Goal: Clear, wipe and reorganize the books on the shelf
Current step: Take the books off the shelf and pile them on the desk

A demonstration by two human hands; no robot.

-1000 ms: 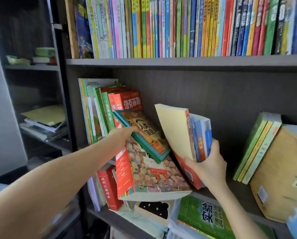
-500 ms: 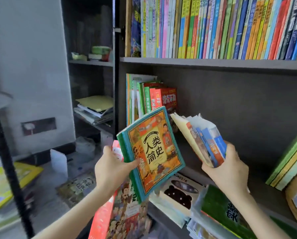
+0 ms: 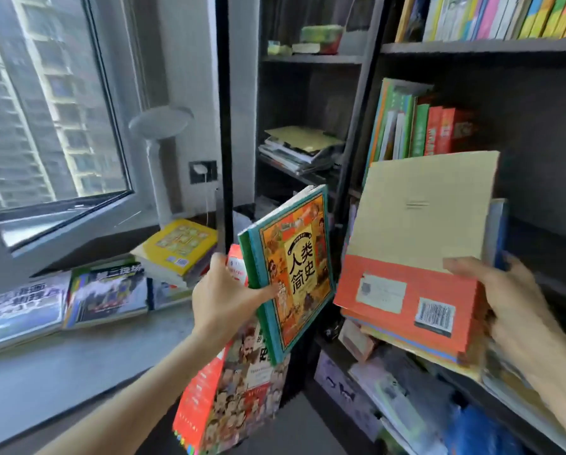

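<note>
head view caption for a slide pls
Left hand grips books, right hand holds an orange-backed stack, beside the shelf.

The teal book point(image 3: 294, 270) has a shiny, smooth cover. The orange book point(image 3: 439, 284) has a dull paper cover. The shelf point(image 3: 472, 47) looks like dark, matt wood.

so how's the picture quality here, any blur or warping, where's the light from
Head view: daylight from the glass window at left, dark grey bookshelf interior dim; wide-angle lens bows the window frame; the teal-bordered orange book in the left hand reads sharp; the red-and-cream book stack in the right hand and the lower right corner smear soft.
</note>
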